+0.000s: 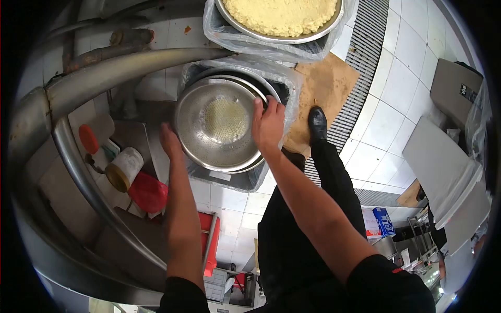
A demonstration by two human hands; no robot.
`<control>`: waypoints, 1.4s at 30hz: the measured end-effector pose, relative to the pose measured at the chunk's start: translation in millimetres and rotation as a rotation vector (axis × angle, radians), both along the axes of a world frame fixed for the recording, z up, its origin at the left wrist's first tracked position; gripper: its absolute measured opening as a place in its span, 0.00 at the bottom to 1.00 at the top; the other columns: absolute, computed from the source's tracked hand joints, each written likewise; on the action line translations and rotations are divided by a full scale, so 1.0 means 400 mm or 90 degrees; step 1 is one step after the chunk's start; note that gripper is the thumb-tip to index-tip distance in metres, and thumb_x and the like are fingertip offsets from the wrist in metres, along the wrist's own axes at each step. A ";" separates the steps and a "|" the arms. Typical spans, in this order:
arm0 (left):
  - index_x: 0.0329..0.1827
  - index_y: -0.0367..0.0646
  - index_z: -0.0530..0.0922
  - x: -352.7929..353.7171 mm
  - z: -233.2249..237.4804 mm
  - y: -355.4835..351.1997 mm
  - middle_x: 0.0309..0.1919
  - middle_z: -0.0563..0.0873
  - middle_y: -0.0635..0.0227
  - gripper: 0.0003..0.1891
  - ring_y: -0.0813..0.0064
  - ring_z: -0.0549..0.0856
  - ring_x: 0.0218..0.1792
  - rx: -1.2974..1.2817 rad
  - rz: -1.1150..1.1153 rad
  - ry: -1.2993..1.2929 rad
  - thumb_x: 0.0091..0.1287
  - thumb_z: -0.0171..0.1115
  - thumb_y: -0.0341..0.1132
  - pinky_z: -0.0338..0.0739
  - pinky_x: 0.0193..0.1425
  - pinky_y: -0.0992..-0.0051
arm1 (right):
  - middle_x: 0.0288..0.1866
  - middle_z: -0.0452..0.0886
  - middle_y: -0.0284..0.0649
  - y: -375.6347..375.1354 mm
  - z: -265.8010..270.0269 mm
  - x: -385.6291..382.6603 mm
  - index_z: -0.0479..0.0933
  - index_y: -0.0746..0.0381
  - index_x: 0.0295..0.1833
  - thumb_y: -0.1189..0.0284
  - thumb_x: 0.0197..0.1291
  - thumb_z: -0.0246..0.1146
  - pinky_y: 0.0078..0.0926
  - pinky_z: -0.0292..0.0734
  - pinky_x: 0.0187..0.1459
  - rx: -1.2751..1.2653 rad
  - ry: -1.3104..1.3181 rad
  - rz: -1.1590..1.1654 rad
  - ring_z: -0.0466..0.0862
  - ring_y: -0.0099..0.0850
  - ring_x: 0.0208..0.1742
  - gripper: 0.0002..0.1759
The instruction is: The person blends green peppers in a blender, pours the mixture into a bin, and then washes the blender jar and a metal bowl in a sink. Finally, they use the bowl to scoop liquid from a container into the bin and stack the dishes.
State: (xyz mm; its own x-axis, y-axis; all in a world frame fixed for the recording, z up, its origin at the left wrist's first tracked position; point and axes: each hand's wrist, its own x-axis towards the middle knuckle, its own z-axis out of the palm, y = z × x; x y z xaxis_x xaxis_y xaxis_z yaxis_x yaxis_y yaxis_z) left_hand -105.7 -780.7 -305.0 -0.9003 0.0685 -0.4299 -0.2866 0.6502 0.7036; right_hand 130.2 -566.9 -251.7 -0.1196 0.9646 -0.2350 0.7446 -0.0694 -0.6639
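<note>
A round metal colander (193,120) with a perforated, yellowish-looking bottom sits tilted over another metal bowl (243,78). Both rest on top of a bin lined with clear plastic (290,83). My right hand (269,122) is closed on the colander's right rim, its fingertips hooked over the edge. On the opposite side, my left hand (170,142) is right at the left rim, seen edge-on and slightly blurred, so its fingers barely show.
A metal bowl of yellow, crumbly mash (282,15) stands on another lined bin at the top. Curved steel pipes (135,62) run along the left, near a tub (124,168) and a red bag (148,192). Cardboard (323,88) and a floor grate (368,36) lie underfoot.
</note>
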 end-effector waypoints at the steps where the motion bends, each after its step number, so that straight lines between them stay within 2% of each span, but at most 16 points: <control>1: 0.54 0.30 0.80 -0.010 0.014 0.050 0.50 0.85 0.49 0.28 0.56 0.84 0.50 0.001 0.001 0.001 0.79 0.41 0.49 0.73 0.59 0.65 | 0.56 0.75 0.57 -0.023 0.003 0.011 0.75 0.61 0.62 0.60 0.71 0.58 0.47 0.75 0.53 -0.036 -0.003 0.018 0.78 0.54 0.55 0.21; 3: 0.56 0.29 0.79 0.005 0.063 0.146 0.52 0.84 0.48 0.29 0.58 0.82 0.53 -0.024 -0.255 0.108 0.79 0.43 0.50 0.70 0.62 0.65 | 0.61 0.73 0.57 -0.052 0.010 0.029 0.76 0.59 0.63 0.61 0.70 0.59 0.48 0.72 0.57 -0.019 -0.022 0.046 0.76 0.54 0.58 0.21; 4: 0.56 0.29 0.79 0.031 0.063 0.147 0.52 0.84 0.48 0.29 0.58 0.82 0.53 -0.024 -0.255 0.107 0.79 0.43 0.50 0.70 0.62 0.65 | 0.65 0.72 0.58 -0.058 0.012 0.036 0.76 0.56 0.64 0.63 0.69 0.60 0.49 0.69 0.61 -0.003 -0.042 0.073 0.74 0.54 0.62 0.21; 8: 0.59 0.28 0.77 0.114 0.089 0.072 0.55 0.83 0.47 0.29 0.58 0.81 0.56 -0.124 -0.095 -0.018 0.80 0.42 0.50 0.69 0.65 0.67 | 0.68 0.69 0.60 -0.017 0.022 0.054 0.75 0.55 0.65 0.68 0.65 0.64 0.48 0.72 0.62 0.076 0.013 0.168 0.76 0.57 0.61 0.23; 11: 0.60 0.28 0.77 0.202 0.047 -0.017 0.57 0.82 0.50 0.29 0.62 0.80 0.57 0.004 0.010 0.051 0.80 0.41 0.49 0.69 0.65 0.68 | 0.68 0.70 0.60 0.012 0.052 0.045 0.77 0.53 0.64 0.69 0.63 0.64 0.48 0.69 0.64 0.053 0.018 0.269 0.74 0.55 0.64 0.22; 13: 0.60 0.28 0.76 0.223 0.061 -0.028 0.57 0.82 0.53 0.29 0.65 0.79 0.57 0.048 0.091 -0.049 0.80 0.40 0.49 0.69 0.66 0.69 | 0.68 0.71 0.59 0.010 0.036 0.049 0.78 0.52 0.64 0.68 0.64 0.64 0.47 0.69 0.63 0.053 0.017 0.259 0.75 0.54 0.63 0.22; 15: 0.59 0.28 0.77 0.195 0.076 -0.014 0.56 0.82 0.54 0.29 0.64 0.80 0.57 0.042 0.073 -0.089 0.80 0.40 0.49 0.69 0.65 0.69 | 0.67 0.72 0.58 0.016 0.026 0.039 0.78 0.51 0.64 0.67 0.64 0.63 0.46 0.69 0.62 0.056 0.017 0.251 0.75 0.52 0.62 0.22; 18: 0.59 0.29 0.77 0.137 0.101 0.050 0.55 0.83 0.54 0.29 0.61 0.81 0.56 0.013 0.106 -0.177 0.80 0.38 0.50 0.70 0.64 0.69 | 0.57 0.77 0.57 0.026 0.015 0.015 0.78 0.57 0.60 0.61 0.68 0.62 0.46 0.74 0.56 -0.026 0.032 0.133 0.79 0.54 0.55 0.19; 20: 0.59 0.29 0.77 0.102 0.066 0.048 0.54 0.83 0.55 0.30 0.60 0.82 0.55 -0.012 0.159 -0.222 0.79 0.38 0.50 0.71 0.63 0.69 | 0.45 0.79 0.54 0.032 -0.009 0.006 0.78 0.62 0.50 0.54 0.69 0.60 0.48 0.78 0.47 -0.078 -0.083 0.116 0.81 0.54 0.46 0.21; 23: 0.62 0.30 0.75 0.079 -0.044 -0.042 0.57 0.82 0.53 0.31 0.60 0.82 0.55 -0.007 0.125 -0.171 0.76 0.41 0.51 0.73 0.62 0.67 | 0.40 0.78 0.50 0.041 -0.012 0.002 0.74 0.63 0.41 0.49 0.68 0.60 0.50 0.78 0.41 -0.070 -0.060 0.087 0.81 0.52 0.43 0.25; 26: 0.60 0.28 0.76 0.085 -0.053 -0.042 0.56 0.83 0.47 0.31 0.52 0.82 0.55 -0.143 0.027 -0.098 0.76 0.40 0.51 0.73 0.63 0.63 | 0.40 0.79 0.49 0.043 -0.036 0.010 0.73 0.63 0.41 0.47 0.68 0.59 0.50 0.79 0.38 -0.073 -0.060 0.123 0.82 0.52 0.42 0.26; 28: 0.41 0.24 0.79 0.123 0.002 0.039 0.46 0.82 0.32 0.28 0.34 0.80 0.51 -0.357 -0.020 0.061 0.75 0.36 0.44 0.71 0.58 0.49 | 0.41 0.80 0.50 0.053 -0.039 0.010 0.72 0.63 0.42 0.46 0.68 0.58 0.50 0.79 0.37 -0.108 -0.089 0.142 0.83 0.52 0.41 0.27; 32: 0.41 0.25 0.79 0.111 -0.005 0.022 0.46 0.82 0.31 0.28 0.32 0.80 0.50 -0.414 -0.074 0.108 0.74 0.35 0.43 0.71 0.58 0.47 | 0.42 0.81 0.51 0.051 -0.062 0.010 0.71 0.63 0.43 0.45 0.69 0.57 0.49 0.79 0.37 -0.134 -0.088 0.187 0.84 0.53 0.40 0.28; 35: 0.41 0.25 0.79 0.113 0.005 0.034 0.45 0.83 0.31 0.27 0.31 0.79 0.50 -0.347 0.002 0.097 0.74 0.36 0.43 0.72 0.57 0.47 | 0.42 0.81 0.51 0.053 -0.067 0.003 0.71 0.63 0.43 0.46 0.69 0.56 0.49 0.79 0.37 -0.136 -0.091 0.199 0.84 0.53 0.41 0.27; 40: 0.36 0.32 0.78 0.108 -0.047 -0.021 0.40 0.84 0.36 0.23 0.36 0.83 0.48 -0.524 -0.150 0.202 0.74 0.41 0.43 0.74 0.56 0.47 | 0.44 0.81 0.52 0.067 -0.075 -0.005 0.72 0.62 0.44 0.45 0.69 0.56 0.50 0.79 0.40 -0.146 -0.069 0.194 0.83 0.55 0.42 0.27; 42: 0.37 0.34 0.77 0.121 -0.063 -0.049 0.39 0.84 0.38 0.21 0.39 0.84 0.47 -0.512 -0.119 0.207 0.74 0.44 0.44 0.74 0.54 0.47 | 0.44 0.81 0.52 0.068 -0.052 0.000 0.72 0.63 0.43 0.46 0.68 0.57 0.49 0.80 0.38 -0.122 -0.069 0.205 0.84 0.53 0.41 0.27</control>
State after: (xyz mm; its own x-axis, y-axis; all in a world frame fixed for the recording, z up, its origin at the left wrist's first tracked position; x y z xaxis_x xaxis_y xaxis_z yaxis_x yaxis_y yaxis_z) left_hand -57.3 -800.5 -330.1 -0.9906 0.0140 -0.1358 0.0085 0.9991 0.0411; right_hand 130.1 -539.6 -272.4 -0.3730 0.8192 -0.4357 0.8140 0.0636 -0.5774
